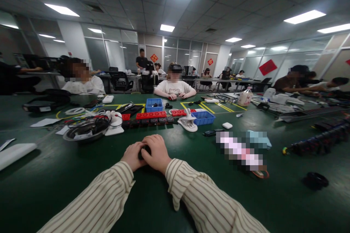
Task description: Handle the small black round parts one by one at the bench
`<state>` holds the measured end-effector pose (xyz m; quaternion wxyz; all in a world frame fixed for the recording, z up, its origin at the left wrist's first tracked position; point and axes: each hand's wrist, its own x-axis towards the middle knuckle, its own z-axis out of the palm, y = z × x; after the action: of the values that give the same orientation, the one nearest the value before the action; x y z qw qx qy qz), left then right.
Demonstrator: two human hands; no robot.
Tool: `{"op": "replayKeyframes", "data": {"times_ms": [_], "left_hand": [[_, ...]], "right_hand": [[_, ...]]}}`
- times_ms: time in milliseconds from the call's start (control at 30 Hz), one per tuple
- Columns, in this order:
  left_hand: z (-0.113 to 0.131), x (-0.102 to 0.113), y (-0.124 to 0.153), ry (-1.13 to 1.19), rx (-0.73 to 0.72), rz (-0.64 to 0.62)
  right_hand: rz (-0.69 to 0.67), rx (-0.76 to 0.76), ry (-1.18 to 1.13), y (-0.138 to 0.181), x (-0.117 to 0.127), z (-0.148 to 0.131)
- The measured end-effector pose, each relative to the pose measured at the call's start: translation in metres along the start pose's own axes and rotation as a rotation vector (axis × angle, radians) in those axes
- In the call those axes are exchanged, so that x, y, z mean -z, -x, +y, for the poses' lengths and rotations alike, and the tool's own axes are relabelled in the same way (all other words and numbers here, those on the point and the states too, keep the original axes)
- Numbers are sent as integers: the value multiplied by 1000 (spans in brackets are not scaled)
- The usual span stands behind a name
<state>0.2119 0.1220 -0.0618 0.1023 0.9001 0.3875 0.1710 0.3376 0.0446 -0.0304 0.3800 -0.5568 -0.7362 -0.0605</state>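
1. At the far left, a white flat panel (pixel 13 154) lies on the green table (pixel 54 174).
2. Further in, a round dark tray (pixel 86 131) holds coiled cables, with a white device (pixel 115 121) just beside it on the right.
3. The left hand (pixel 132 155), in a striped sleeve, is curled narrow and clasps the left side of a small dark object (pixel 144 151).
4. That object sits on the table between the two hands, near the front middle. It is mostly covered, so I cannot tell what it is.
5. The right hand (pixel 157 152) is folded over the object's top and right side, gripping it and touching the left hand.
6. Beyond the hands runs a row of red and black blocks (pixel 150 116), with a blue basket (pixel 154 104) behind it.
7. To the right stands a white clip stand (pixel 188 121), just beside a second blue basket (pixel 203 117).
8. At the far right, a black round thing (pixel 315 180) lies well apart from the rest.
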Motion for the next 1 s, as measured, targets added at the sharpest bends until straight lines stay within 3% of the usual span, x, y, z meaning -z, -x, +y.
{"op": "replayKeyframes", "data": {"times_ms": [233,600,833,1000], "left_hand": [[10,1,2,-36,71,18],[-1,2,0,-10,-57,-32],[3,3,1,4,-55,-27],[12,7,4,18,-7,4]], "right_hand": [[31,-233,119,-1,-10,7],[-52,-74,13,0,-3,1],[-61,12,-41,1,2,0],[36,-87,2,-1,2,4]]}}
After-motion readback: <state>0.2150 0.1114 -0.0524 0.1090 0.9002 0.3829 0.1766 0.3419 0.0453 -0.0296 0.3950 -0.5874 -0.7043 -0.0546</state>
